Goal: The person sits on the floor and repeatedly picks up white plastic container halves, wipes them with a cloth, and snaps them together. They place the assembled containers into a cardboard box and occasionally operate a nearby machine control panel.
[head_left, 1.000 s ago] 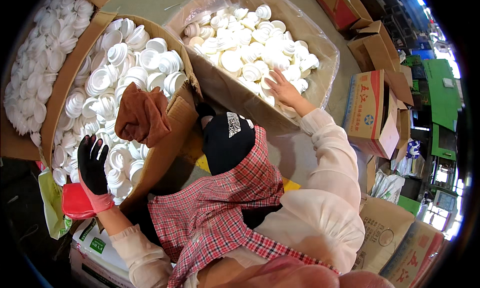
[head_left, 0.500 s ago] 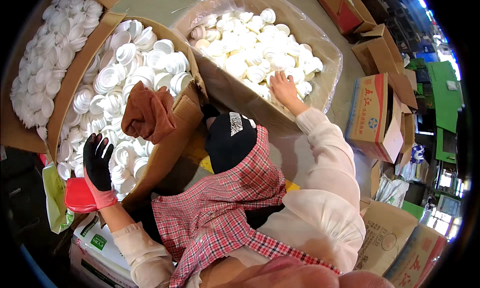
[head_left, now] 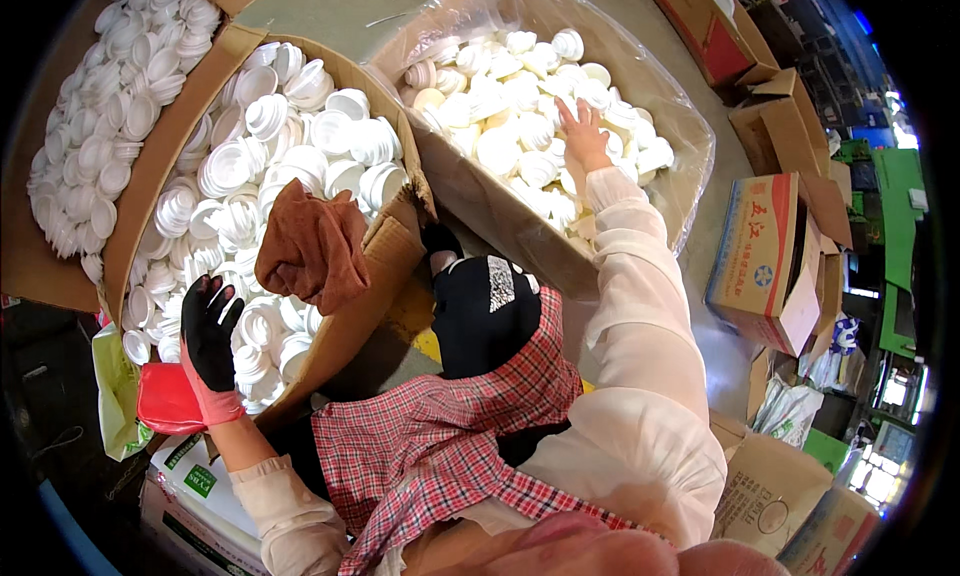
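Observation:
My right hand (head_left: 585, 141), bare, reaches over the heap of cream-white plastic parts (head_left: 488, 98) in the plastic-lined cardboard box (head_left: 685, 191). Its fingers are spread at the top of the heap, and none of the parts is visibly gripped. A black glove with a pink cuff covers my left hand (head_left: 209, 341), which is raised with its fingers apart and holds nothing. Beside it is the middle cardboard box (head_left: 350, 311), full of round, ridged white plastic parts (head_left: 240, 166). A brown cloth (head_left: 312, 248) hangs on that box's near edge.
Another heap of white parts (head_left: 110, 106) fills a box at far left. A red pouch (head_left: 170, 398) and a pale green bag (head_left: 115, 391) are by my left wrist. Cardboard boxes (head_left: 752, 251) stand along the right. My knee (head_left: 485, 306) is between the two nearer boxes.
My right hand has moved farther forward over the heap, and its arm is stretched out more. My left hand stays raised in about the same place. The whole view has shifted slightly.

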{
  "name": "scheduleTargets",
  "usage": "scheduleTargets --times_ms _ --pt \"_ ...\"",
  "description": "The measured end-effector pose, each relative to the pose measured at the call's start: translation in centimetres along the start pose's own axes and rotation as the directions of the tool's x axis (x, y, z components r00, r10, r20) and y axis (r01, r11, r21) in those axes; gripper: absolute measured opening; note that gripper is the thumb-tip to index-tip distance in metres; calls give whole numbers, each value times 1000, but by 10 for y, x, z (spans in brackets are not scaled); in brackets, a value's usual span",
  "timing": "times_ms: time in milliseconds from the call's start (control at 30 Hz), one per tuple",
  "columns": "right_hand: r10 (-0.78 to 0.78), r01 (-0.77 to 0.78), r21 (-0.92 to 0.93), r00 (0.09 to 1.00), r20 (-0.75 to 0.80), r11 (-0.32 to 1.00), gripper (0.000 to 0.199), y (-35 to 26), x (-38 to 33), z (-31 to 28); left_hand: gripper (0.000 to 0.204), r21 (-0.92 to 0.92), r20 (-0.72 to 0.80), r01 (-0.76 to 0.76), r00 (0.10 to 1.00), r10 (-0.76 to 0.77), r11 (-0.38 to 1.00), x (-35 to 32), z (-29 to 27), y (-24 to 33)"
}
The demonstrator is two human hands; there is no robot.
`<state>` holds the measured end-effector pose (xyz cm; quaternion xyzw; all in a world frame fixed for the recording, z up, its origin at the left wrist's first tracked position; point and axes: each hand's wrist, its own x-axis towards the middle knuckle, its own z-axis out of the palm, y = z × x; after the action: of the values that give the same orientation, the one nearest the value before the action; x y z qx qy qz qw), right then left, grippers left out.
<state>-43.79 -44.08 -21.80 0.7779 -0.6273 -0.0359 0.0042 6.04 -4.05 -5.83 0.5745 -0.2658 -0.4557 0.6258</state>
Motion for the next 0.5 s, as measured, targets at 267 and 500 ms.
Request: scheduleTargets --times_ms 267,500 --pt "-263 353 248 906 -333 902 84 -29 -22 0 46 63 -63 -32 997 36 997 -6 6 10" --pt "-358 366 29 921 -152 930 87 -125 -1 6 45 -39 -12 -49 999 48 998 -4 15 9"
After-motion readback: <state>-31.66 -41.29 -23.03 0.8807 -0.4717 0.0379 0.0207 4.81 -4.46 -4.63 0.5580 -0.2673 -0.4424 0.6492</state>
